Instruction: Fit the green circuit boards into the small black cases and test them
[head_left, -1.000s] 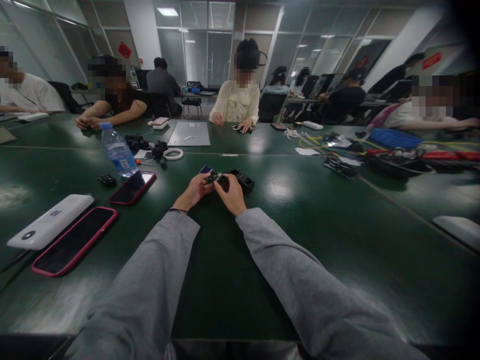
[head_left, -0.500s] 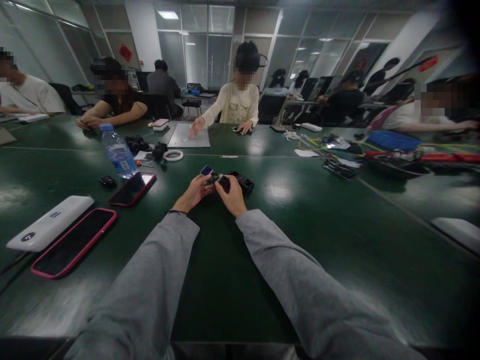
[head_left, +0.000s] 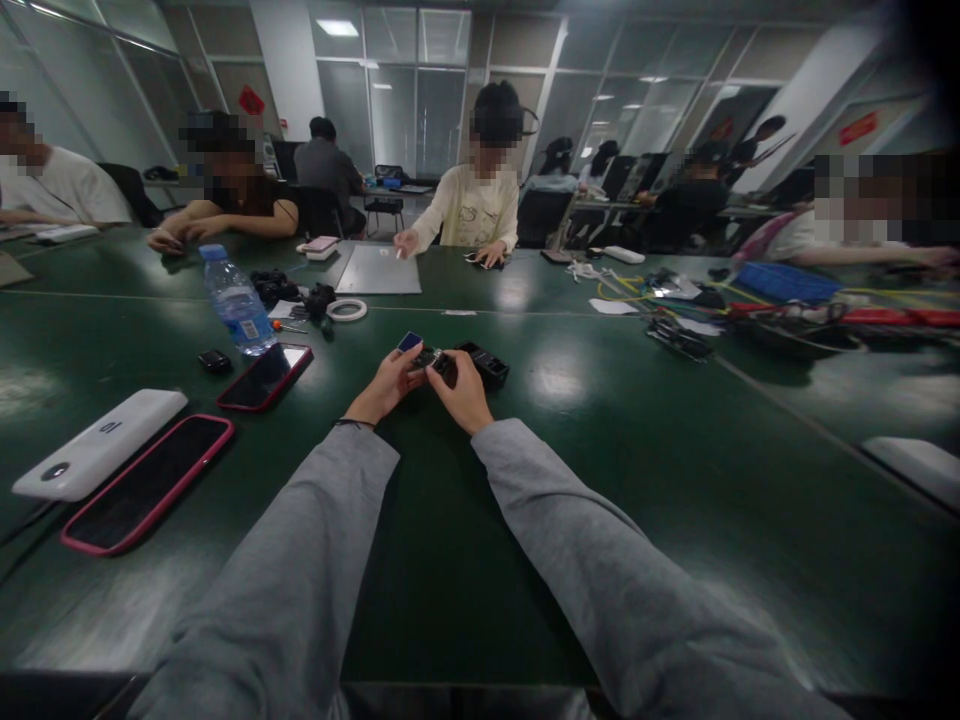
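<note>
Over the middle of the green table (head_left: 465, 560), both of my hands grip a small dark electronic module (head_left: 427, 359) with a green circuit board. My left hand (head_left: 390, 383) is closed on its left side, where a small blue-faced screen (head_left: 409, 342) sticks up. On the other side my right hand (head_left: 461, 392) pinches the module between thumb and fingers. Just behind the right fingers a black plastic case (head_left: 486, 365) lies on the table, its near left part covered by that hand. The finer parts under my fingertips are too small to make out.
To the left are a water bottle (head_left: 238, 303), a red-rimmed phone (head_left: 266, 377), a pink-cased phone (head_left: 150, 485) and a white power bank (head_left: 101, 445). A tape roll (head_left: 346, 311) lies farther back. Cables and a blue tray (head_left: 787, 282) sit right. A person (head_left: 480, 195) sits opposite.
My hands stay in place on the module, which has tilted slightly along with its screen. Across the table, the person's hand has lifted off the grey board and drawn back.
</note>
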